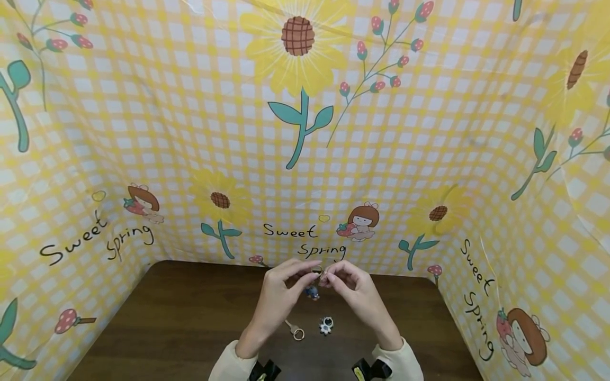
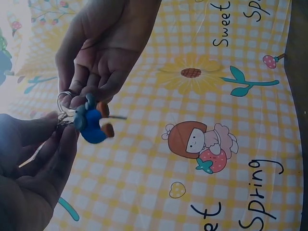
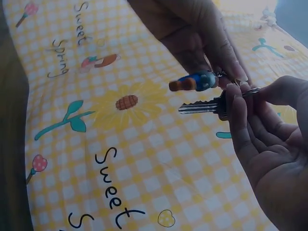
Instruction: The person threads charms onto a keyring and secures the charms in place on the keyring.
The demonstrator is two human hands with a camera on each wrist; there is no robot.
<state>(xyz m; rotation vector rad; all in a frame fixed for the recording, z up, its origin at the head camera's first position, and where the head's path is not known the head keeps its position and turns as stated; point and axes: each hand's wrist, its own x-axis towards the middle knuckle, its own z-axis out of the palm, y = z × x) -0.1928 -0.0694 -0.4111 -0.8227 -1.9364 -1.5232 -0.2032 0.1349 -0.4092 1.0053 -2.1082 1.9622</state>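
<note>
1. Here, in the head view, the left hand [image 1: 278, 290] and right hand [image 1: 357, 290] meet at their fingertips, seen against the middle of the far edge of the table [image 1: 190, 312]; the blue trinket [image 1: 312, 293] hangs just below them. A strap [image 1: 291, 325] and a white charm [image 1: 325, 329] lie between the table's left and right edges, nearer the person. The cloth [image 1: 200, 121] reads "Sweet Spring" three times.
2. In the left wrist view, both hands pinch small metal parts above the trinket; a ring [image 2: 58, 102] shows at the right hand's fingertips. "Sweet" and "Spring" run sideways, some letters cut off.
3. In the right wrist view, the left hand pinches the trinket's fittings beside its chain [image 3: 219, 74]; the right pinches a key [image 3: 201, 107] at its head. No brand is legible. The step in hand seems to be working the joint between ring and trinket; fastening or undoing, I cannot tell. The next move would call for steady pinches from both sides.
</note>
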